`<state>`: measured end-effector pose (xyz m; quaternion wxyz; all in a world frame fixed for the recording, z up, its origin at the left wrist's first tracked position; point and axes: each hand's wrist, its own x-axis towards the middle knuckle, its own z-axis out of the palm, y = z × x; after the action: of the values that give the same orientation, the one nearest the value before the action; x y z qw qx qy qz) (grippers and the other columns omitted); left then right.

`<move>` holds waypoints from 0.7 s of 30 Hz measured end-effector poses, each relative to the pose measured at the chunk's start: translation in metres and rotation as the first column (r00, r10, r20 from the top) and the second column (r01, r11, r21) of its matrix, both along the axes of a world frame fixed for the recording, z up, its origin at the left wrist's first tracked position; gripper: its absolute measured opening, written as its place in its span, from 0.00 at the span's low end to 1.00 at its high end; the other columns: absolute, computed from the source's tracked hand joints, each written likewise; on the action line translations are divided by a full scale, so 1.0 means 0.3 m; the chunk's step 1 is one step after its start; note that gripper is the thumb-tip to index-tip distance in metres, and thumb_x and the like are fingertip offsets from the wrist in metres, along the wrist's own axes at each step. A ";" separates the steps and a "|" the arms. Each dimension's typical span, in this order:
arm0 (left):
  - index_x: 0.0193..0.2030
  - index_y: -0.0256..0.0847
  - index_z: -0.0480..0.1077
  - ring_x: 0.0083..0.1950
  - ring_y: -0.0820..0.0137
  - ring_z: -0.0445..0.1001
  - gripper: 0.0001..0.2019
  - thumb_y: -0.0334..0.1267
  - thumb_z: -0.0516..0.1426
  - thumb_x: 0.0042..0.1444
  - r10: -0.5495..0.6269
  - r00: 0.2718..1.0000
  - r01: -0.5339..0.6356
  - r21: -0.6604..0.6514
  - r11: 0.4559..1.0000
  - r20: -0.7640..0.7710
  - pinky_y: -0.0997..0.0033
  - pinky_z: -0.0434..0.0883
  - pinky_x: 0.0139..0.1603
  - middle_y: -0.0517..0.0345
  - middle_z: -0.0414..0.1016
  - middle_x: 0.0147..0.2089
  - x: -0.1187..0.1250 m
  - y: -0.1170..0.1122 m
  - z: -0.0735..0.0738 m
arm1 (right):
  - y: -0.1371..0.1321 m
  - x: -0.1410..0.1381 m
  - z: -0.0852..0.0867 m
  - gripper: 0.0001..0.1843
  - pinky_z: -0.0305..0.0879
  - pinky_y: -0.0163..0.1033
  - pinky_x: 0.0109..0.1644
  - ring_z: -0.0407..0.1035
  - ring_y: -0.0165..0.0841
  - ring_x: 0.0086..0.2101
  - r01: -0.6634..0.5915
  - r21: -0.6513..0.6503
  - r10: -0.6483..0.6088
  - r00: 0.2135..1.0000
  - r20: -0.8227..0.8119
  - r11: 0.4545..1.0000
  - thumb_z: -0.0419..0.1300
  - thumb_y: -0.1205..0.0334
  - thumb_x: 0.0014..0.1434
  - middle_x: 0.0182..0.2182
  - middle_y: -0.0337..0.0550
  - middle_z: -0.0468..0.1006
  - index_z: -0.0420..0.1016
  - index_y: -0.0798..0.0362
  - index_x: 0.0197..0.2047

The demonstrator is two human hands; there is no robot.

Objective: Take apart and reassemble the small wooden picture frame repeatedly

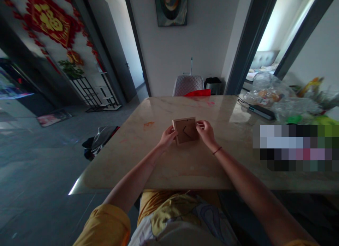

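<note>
A small wooden picture frame (187, 132) is held upright, slightly tilted, just over the marble-patterned table (148, 161). Its brown panel shows a dark bent line, and I cannot tell whether its lower edge touches the tabletop. On the left edge, the fingers of my left hand (168, 135) are closed. My right hand (206, 133) grips the opposite edge near the upper corner, with a thin red band on that wrist. Parts of the fingers on both sides are hidden behind the frame.
Clear plastic bags (272, 88) and a dark oblong device with a cable (261, 111) lie on the table's right side. Nearer on that side, an area is pixelated. A padded chair (188, 84) with a red item stands beyond the far edge. A dark bag (99, 141) is at the left.
</note>
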<state>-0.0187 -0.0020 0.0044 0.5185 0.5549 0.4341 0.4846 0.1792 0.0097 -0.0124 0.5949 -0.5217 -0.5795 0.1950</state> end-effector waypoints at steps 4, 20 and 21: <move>0.40 0.38 0.71 0.31 0.73 0.73 0.14 0.33 0.56 0.44 0.068 0.997 -0.067 -0.037 0.997 0.029 0.76 0.69 0.30 0.59 0.75 0.33 0.003 0.005 -0.006 | 0.039 0.018 -0.039 0.12 0.65 0.42 0.41 0.70 0.35 0.34 -0.097 -0.157 0.092 0.995 -0.038 0.983 0.51 0.57 0.54 0.33 0.45 0.76 0.73 0.51 0.35; 0.27 0.38 0.68 0.25 0.74 0.68 0.05 0.37 0.56 0.44 0.154 0.988 -0.153 -0.074 0.986 0.011 0.77 0.64 0.27 0.62 0.68 0.24 -0.010 0.020 -0.022 | 0.054 0.040 -0.042 0.19 0.55 0.35 0.31 0.64 0.31 0.27 -0.322 -0.269 0.392 0.880 0.268 0.908 0.50 0.50 0.58 0.23 0.40 0.73 0.72 0.55 0.27; 0.27 0.38 0.68 0.25 0.74 0.68 0.05 0.37 0.56 0.44 0.145 0.989 -0.144 -0.070 0.987 0.017 0.76 0.64 0.27 0.62 0.68 0.24 -0.010 0.021 -0.023 | 0.054 0.040 -0.043 0.19 0.53 0.34 0.30 0.63 0.31 0.26 -0.326 -0.262 0.395 0.875 0.281 0.908 0.49 0.51 0.59 0.23 0.40 0.72 0.71 0.55 0.27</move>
<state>-0.0216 0.0043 -0.0024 0.5056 0.4983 0.4839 0.5118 0.1911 0.0259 -0.0253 0.3859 -0.4877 -0.7341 0.2724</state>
